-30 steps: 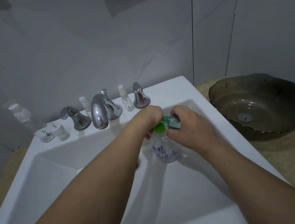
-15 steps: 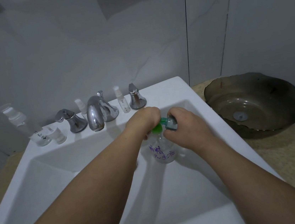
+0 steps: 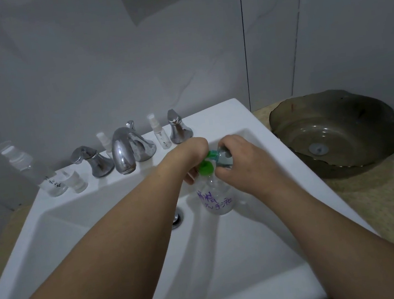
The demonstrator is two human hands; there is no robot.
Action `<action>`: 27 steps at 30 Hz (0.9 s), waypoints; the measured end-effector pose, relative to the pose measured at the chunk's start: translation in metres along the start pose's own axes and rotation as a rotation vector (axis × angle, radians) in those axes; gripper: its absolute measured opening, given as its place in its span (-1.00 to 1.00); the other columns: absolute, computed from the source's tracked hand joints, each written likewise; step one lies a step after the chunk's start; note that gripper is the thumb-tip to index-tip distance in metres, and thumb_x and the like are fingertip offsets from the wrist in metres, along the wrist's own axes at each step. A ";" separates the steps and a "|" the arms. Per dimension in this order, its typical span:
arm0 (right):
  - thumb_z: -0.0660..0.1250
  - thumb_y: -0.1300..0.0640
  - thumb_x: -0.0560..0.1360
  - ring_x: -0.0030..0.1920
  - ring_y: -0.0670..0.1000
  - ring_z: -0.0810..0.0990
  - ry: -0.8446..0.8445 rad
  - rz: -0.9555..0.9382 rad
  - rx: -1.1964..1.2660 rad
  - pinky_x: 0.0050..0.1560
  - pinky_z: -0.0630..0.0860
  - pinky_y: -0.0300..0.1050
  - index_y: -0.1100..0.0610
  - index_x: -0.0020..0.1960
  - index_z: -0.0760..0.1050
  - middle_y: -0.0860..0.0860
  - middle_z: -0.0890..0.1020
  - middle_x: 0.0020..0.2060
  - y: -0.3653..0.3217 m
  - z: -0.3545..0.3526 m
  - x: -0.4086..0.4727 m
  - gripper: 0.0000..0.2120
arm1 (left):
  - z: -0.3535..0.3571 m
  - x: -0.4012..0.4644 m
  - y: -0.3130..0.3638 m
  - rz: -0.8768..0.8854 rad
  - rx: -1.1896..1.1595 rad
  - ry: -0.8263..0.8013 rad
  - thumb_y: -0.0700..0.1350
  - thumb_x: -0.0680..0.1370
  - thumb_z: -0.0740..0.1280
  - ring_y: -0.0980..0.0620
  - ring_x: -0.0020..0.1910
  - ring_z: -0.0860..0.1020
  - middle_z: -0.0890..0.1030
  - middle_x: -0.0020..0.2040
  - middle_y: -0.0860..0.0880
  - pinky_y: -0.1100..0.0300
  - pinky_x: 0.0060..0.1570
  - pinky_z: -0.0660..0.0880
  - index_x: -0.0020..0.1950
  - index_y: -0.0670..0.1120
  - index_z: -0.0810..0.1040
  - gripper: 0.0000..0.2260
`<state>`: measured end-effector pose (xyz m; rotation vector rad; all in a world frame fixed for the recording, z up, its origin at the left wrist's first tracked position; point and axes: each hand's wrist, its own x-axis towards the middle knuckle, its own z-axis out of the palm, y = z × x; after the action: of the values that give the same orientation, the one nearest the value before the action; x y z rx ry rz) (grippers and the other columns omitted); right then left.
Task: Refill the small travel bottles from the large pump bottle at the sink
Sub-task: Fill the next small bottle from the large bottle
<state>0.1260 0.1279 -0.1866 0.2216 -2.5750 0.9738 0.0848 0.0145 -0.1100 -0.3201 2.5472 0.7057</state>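
Refilling over the white ceramic sink [image 3: 224, 121]

Your left hand [image 3: 189, 156] grips the clear green-pump bottle [image 3: 215, 196]; your right hand [image 3: 240, 166] holds a small clear travel bottle [image 3: 224, 157] at its spout. The chrome tap [image 3: 123, 153] stands behind them.

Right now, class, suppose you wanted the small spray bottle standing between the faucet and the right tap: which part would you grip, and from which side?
Probably pinch the small spray bottle round its clear body below the white spray head, coming from the front over the sink's ledge. It stands upright and slim, with the faucet and right tap close on either side.
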 end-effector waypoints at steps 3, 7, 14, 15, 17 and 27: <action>0.39 0.07 0.36 -0.18 0.04 0.46 -0.013 0.020 -0.010 -0.22 0.43 -0.02 0.02 -0.09 0.32 -0.08 0.42 -0.15 0.002 0.001 0.001 -0.74 | 0.008 0.002 0.002 0.029 0.033 0.081 -0.27 0.55 0.01 -0.26 -0.09 0.66 0.64 -0.05 -0.31 -0.01 -0.12 0.60 -0.19 -0.31 0.46 -0.72; 0.39 0.08 0.36 -0.15 0.06 0.47 -0.034 0.038 -0.018 -0.20 0.42 -0.03 0.01 -0.09 0.30 -0.08 0.42 -0.13 0.004 0.001 0.000 -0.73 | 0.011 0.008 0.001 0.053 0.106 0.127 -0.31 0.51 0.04 -0.25 -0.16 0.68 0.65 -0.13 -0.32 -0.15 -0.01 0.59 -0.25 -0.28 0.46 -0.75; 0.38 0.08 0.37 -0.14 0.03 0.47 -0.038 0.040 -0.024 -0.19 0.41 -0.05 0.05 -0.05 0.36 -0.08 0.43 -0.12 0.001 -0.002 -0.001 -0.76 | 0.008 0.006 0.003 0.028 0.082 0.047 -0.26 0.56 0.01 -0.26 -0.04 0.66 0.64 -0.03 -0.33 0.06 -0.19 0.57 -0.15 -0.33 0.48 -0.71; 0.39 0.09 0.37 -0.16 0.03 0.45 -0.024 0.026 -0.015 -0.20 0.40 -0.05 0.07 -0.05 0.37 -0.08 0.42 -0.14 0.000 -0.002 -0.001 -0.76 | 0.006 0.004 0.003 0.014 0.076 0.024 -0.23 0.57 0.00 -0.25 -0.04 0.65 0.63 -0.02 -0.32 0.09 -0.25 0.54 -0.10 -0.33 0.49 -0.69; 0.39 0.11 0.36 -0.19 0.01 0.43 0.015 0.004 0.002 -0.21 0.40 -0.03 0.10 -0.05 0.40 -0.09 0.41 -0.16 0.000 -0.002 -0.001 -0.77 | 0.001 0.001 0.003 -0.004 0.065 -0.018 -0.15 0.55 0.00 -0.23 -0.08 0.64 0.63 -0.04 -0.27 0.09 -0.17 0.55 -0.08 -0.33 0.51 -0.64; 0.41 0.11 0.35 -0.22 0.01 0.41 0.066 -0.063 0.039 -0.25 0.42 0.00 0.06 -0.09 0.36 -0.09 0.39 -0.17 0.001 0.002 -0.002 -0.74 | -0.002 -0.002 -0.003 -0.038 0.023 -0.011 -0.08 0.52 -0.01 -0.20 -0.13 0.66 0.66 -0.09 -0.22 -0.10 0.11 0.53 -0.06 -0.27 0.56 -0.59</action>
<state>0.1264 0.1274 -0.1899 0.2748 -2.4764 0.9923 0.0871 0.0115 -0.1085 -0.3552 2.5302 0.6618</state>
